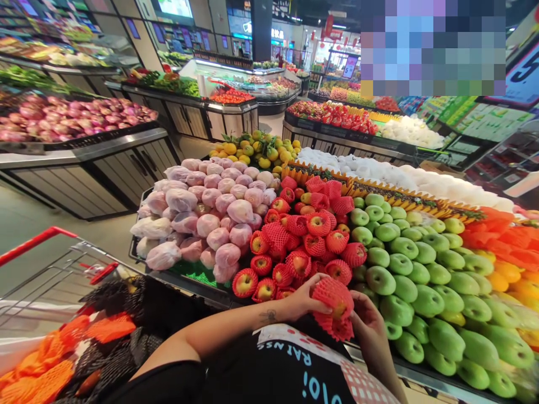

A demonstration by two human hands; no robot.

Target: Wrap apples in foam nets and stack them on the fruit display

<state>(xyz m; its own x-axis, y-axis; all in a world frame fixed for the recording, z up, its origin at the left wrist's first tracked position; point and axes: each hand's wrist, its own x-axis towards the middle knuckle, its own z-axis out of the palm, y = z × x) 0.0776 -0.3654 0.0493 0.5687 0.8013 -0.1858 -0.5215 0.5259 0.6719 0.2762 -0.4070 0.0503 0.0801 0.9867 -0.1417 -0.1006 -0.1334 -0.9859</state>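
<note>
Close to my body I hold an apple in a red foam net [334, 300], the net's loose lower edge flaring out beneath it. My left hand [305, 298] grips it from the left, thumb in front and fingers behind. At its right side, my right hand [369, 317] pinches the net's edge with bent fingers. Just beyond lies a heap of red apples [298, 262], many in the same red foam nets. Green apples [425, 278] fill the display to the right. Pinkish fruit in clear wrap [219, 216] is stacked to the left.
A shopping cart [63, 233] with a red handle stands at lower left, holding orange and black netting [54, 348]. Orange citrus [256, 148] and white-wrapped fruit [404, 179] lie farther back. Onions [67, 118] cover a stand across the aisle. Yellow fruit [509, 275] sits far right.
</note>
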